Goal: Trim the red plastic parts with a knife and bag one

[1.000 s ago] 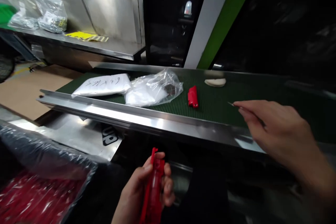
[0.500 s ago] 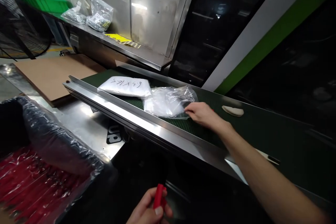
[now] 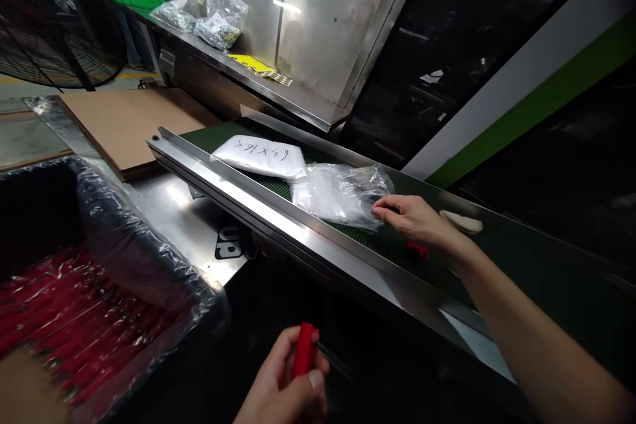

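A worker's left hand (image 3: pixel 288 384) pinches an upright red plastic piece (image 3: pixel 303 350) low in front of a green conveyor belt (image 3: pixel 427 265), whose steel rail (image 3: pixel 278 222) stands between the hands. The right hand (image 3: pixel 412 218), fingers loosely together, touches a clear plastic bag (image 3: pixel 340 193) beside a small red part (image 3: pixel 418 250). A white labelled packet (image 3: pixel 258 156) lies just beyond; a lined bin of red pieces (image 3: pixel 59 318) sits left.

head cam | looks forward-down | close over conveyor belt (image 3: pixel 397 248) | single view
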The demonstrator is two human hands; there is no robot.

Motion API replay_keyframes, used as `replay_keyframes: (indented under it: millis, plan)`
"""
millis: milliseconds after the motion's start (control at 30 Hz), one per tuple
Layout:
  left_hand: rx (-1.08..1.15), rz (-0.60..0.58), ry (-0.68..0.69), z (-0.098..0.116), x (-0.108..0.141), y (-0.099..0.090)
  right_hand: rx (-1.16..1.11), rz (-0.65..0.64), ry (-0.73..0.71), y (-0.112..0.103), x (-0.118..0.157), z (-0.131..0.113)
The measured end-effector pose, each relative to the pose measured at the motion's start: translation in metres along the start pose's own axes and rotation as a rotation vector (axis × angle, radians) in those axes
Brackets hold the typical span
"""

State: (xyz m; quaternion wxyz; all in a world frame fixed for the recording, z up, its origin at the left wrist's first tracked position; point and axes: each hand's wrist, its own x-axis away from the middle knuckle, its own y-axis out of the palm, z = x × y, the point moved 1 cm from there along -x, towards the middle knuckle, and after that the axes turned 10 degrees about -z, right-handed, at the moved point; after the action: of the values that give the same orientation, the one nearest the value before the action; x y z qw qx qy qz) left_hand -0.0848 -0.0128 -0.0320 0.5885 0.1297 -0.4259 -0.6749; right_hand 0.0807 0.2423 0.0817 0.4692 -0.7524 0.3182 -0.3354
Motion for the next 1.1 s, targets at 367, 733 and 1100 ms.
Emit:
replay_keyframes:
  millis: [367,733,1100]
  plan:
    - [-0.279,-0.008,0.316,0.045,-0.049,0.054,-0.371,0.11,-0.112,0.045,0.078,-0.051]
    - [-0.475,0.221,0.159,-0.005,-0.022,0.022,-0.47,0.222,0.1,0.143,0.161,-0.067]
    - [-1.051,-0.019,0.133,-0.019,-0.001,0.006,-0.675,-0.089,0.001,0.14,0.168,-0.088]
